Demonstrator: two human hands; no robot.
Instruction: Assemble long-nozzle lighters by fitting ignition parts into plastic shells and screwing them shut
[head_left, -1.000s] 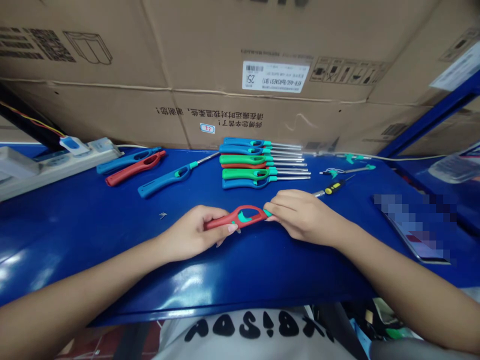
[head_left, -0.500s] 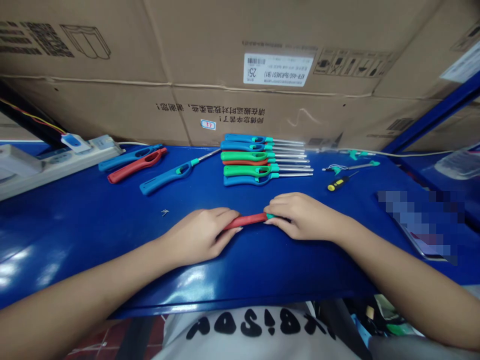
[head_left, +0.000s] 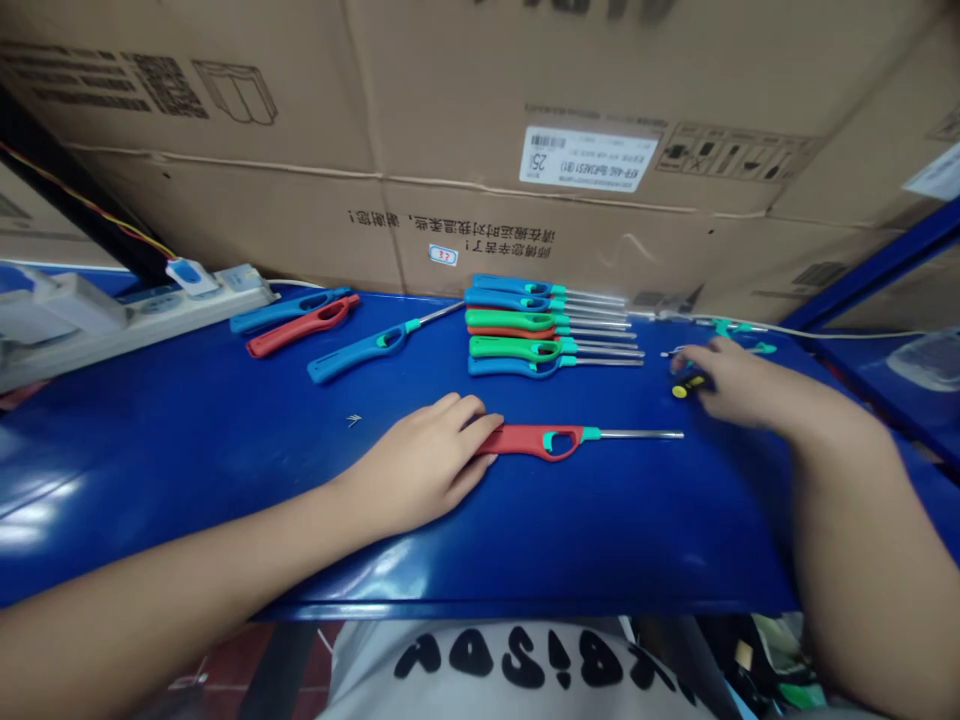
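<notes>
A red gas lighter with a teal trigger and a metal tube lies on the blue table, its tube pointing right. My left hand is closed around its rear end. Farther right, my right hand has its fingers closed on a black and yellow screwdriver; its shaft is hidden. Small screws lie beyond my left forearm. Behind the red lighter, several green, blue and red lighters lie in a row, tubes to the right. A single blue lighter rests to their left.
Blue and red handles without tubes lie at the back left, by a white power strip with plugs. Teal lighter parts sit behind my right hand. A large cardboard box stands along the back. A clear plastic container is at far right.
My right hand has let go of the red lighter's front and moved right and back to the screwdriver. The lighter's metal tube now shows. My left hand still holds its rear.
</notes>
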